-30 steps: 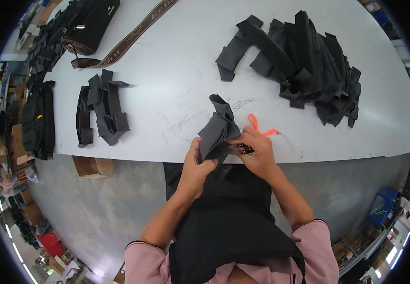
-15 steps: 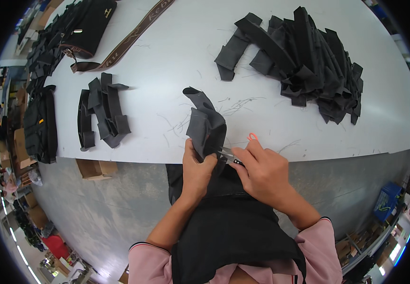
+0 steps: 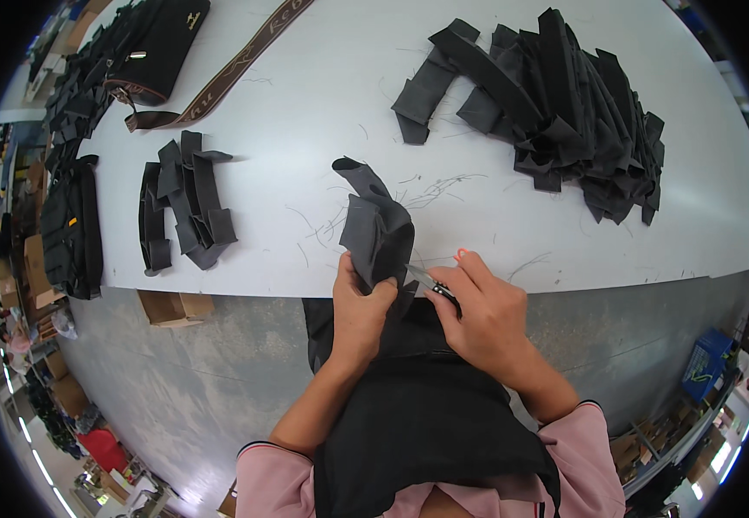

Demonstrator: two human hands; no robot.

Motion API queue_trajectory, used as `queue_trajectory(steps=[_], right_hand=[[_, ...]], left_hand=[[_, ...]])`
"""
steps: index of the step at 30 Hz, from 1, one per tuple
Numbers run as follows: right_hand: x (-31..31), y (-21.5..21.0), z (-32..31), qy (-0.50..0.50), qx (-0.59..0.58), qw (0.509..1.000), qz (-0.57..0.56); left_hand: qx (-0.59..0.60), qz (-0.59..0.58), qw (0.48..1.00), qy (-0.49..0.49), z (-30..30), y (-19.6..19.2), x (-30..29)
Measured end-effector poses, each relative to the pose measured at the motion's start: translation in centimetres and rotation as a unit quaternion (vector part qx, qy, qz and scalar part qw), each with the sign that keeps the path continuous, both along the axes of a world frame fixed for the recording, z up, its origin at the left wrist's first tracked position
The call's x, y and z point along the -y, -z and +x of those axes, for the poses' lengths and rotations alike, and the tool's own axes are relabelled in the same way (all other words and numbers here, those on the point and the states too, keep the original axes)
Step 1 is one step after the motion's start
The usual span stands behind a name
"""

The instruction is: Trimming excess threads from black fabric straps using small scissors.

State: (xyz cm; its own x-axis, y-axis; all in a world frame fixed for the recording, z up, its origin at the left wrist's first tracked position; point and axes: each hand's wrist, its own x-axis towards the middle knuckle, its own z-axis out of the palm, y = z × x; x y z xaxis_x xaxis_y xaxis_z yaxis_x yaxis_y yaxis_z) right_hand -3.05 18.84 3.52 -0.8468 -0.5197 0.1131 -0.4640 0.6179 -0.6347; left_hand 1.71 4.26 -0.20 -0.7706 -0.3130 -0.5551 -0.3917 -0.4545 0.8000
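Note:
My left hand [image 3: 362,304] is closed on a dark grey folded fabric piece [image 3: 378,226], held up over the table's near edge. Thread snips [image 3: 427,281] with metal blades and an orange finger loop sit in my right hand [image 3: 482,306]. Their tips touch or nearly touch the right lower edge of the fabric, and the blades look closed together. Loose cut threads [image 3: 439,192] lie on the white table just beyond the fabric. My fingers hide part of the snips' handle.
A big heap of grey fabric strips [image 3: 582,129] lies at the far right. Several similar pieces [image 3: 193,203] rest on the left. Beyond them are a black bag [image 3: 160,52] with a brown strap [image 3: 232,78] and a black backpack [image 3: 72,226]. A cardboard box [image 3: 171,308] stands below the table edge.
The snips' blades have closed together and turned a little, and the orange loop has drawn closer to my right fingers. The left hand and fabric have hardly moved.

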Motion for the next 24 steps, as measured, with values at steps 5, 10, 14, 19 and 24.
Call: queue_trajectory(steps=[5, 10, 14, 19, 24], right_hand=[[0.5, -0.6, -0.7, -0.043, 0.029, 0.998, 0.042], [1.3, -0.6, -1.6, -0.079, 0.037, 0.992, 0.087], [1.7, 0.0, -2.4, -0.095, 0.054, 0.991, 0.072], [1.7, 0.0, -2.6, -0.11, 0.08, 0.987, 0.086], [1.3, 1.0, -2.2, -0.077, 0.09, 0.993, 0.011]], left_hand=[[0.012, 0.038, 0.999, -0.017, 0.1, -0.1, -0.1], [0.017, 0.007, 1.0, 0.006, 0.3, 0.0, -0.2], [0.011, -0.017, 1.0, 0.018, 0.3, 0.1, -0.2], [0.025, 0.0, 0.999, 0.025, 0.1, 0.1, -0.2], [0.02, 0.005, 0.999, 0.025, 0.1, 0.2, 0.1]])
